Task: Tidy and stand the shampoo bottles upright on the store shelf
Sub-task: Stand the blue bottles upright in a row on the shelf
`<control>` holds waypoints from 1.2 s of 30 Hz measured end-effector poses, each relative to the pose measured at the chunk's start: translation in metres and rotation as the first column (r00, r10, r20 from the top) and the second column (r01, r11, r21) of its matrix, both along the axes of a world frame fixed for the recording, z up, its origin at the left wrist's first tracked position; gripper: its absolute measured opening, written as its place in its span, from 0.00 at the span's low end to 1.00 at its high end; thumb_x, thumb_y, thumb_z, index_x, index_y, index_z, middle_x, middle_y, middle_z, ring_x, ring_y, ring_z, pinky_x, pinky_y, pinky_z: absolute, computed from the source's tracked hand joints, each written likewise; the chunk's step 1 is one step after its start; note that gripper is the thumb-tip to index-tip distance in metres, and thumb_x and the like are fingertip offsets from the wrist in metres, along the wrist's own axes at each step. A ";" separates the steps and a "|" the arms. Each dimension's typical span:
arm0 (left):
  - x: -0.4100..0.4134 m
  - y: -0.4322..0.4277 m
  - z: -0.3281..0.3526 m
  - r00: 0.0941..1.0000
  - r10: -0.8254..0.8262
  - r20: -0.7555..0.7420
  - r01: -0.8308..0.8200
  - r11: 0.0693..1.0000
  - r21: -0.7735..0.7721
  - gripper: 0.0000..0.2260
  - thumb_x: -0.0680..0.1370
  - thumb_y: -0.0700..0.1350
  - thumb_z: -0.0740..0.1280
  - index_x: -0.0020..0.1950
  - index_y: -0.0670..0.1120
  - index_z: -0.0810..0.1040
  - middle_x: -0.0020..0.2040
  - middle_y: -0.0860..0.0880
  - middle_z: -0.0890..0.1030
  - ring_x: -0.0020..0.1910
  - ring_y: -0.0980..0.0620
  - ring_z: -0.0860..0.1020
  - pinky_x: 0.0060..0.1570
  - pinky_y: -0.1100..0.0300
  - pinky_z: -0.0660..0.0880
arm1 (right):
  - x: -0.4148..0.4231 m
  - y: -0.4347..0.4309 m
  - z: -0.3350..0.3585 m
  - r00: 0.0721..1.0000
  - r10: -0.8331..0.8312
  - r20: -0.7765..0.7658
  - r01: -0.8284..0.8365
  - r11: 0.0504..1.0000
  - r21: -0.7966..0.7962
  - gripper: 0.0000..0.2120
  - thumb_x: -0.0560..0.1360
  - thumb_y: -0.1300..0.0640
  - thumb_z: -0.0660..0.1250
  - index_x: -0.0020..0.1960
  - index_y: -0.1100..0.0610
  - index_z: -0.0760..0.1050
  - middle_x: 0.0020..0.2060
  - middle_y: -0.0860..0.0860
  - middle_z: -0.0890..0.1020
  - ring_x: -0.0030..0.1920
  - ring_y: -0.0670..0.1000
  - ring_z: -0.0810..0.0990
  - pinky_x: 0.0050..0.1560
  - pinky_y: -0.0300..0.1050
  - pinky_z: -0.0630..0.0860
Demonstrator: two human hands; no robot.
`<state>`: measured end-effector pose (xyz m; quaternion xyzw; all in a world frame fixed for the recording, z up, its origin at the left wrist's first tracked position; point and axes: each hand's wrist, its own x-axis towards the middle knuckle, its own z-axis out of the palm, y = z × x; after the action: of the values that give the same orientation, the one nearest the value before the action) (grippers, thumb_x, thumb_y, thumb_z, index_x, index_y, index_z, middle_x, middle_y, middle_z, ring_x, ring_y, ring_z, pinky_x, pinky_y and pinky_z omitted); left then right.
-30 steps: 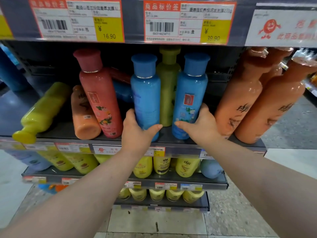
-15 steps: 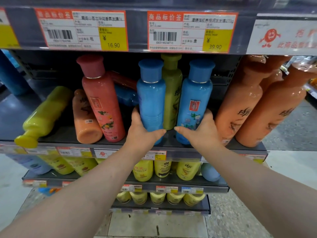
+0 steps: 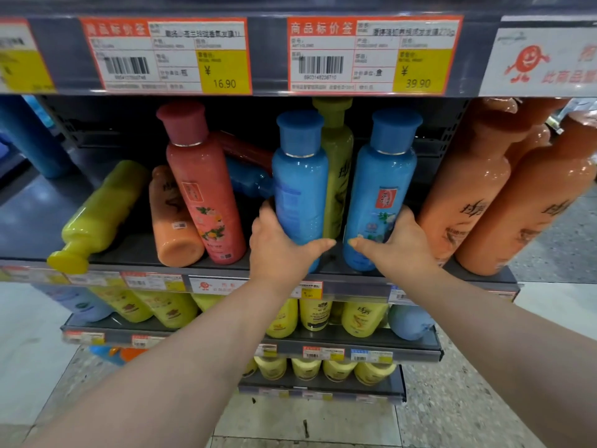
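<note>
shampoo bottles: left blue bottle [image 3: 300, 189] and right blue bottle [image 3: 381, 202] stood upright at shelf [image 3: 352, 287] front, long axes vertical. left hand [image 3: 277, 250] curled round the first, right hand [image 3: 397, 247] round the second. yellow bottle [image 3: 103, 211] lay flat, nearer left hand.

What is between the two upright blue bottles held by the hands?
In the head view, an upright yellow-green bottle shows in the gap between the left blue bottle and the right blue bottle, set farther back.
</note>
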<state>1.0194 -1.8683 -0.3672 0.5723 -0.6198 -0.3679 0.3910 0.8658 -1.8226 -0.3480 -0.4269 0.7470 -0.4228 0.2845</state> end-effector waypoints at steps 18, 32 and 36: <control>0.009 0.005 -0.016 0.983 -0.135 -0.122 0.142 0.989 0.049 0.35 0.61 0.43 0.74 0.65 0.50 0.63 0.55 0.51 0.76 0.57 0.49 0.77 0.57 0.52 0.75 | -0.001 0.000 -0.006 1.000 0.015 -0.017 -0.015 1.000 0.017 0.26 0.64 0.56 0.76 0.52 0.49 0.62 0.55 0.51 0.77 0.55 0.54 0.78 0.59 0.58 0.74; 0.006 -0.006 -0.009 0.983 -0.178 -0.051 0.180 0.982 0.054 0.54 0.53 0.56 0.78 0.73 0.55 0.52 0.68 0.49 0.70 0.67 0.50 0.70 0.66 0.48 0.70 | -0.001 0.002 -0.006 0.999 0.038 0.010 -0.038 0.999 -0.015 0.26 0.65 0.58 0.76 0.52 0.49 0.62 0.52 0.48 0.77 0.54 0.52 0.78 0.60 0.56 0.74; 0.009 -0.004 -0.009 0.952 -0.242 -0.185 0.264 0.959 0.104 0.48 0.61 0.42 0.73 0.75 0.52 0.50 0.63 0.52 0.73 0.61 0.55 0.74 0.64 0.54 0.72 | -0.002 0.001 -0.006 0.998 0.052 0.024 -0.051 0.999 -0.011 0.26 0.65 0.59 0.76 0.53 0.49 0.62 0.52 0.48 0.77 0.55 0.53 0.78 0.60 0.55 0.74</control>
<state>1.0286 -1.8726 -0.3764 0.4783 -0.6276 -0.5014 0.3550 0.8640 -1.8212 -0.3539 -0.4423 0.7302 -0.4242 0.3021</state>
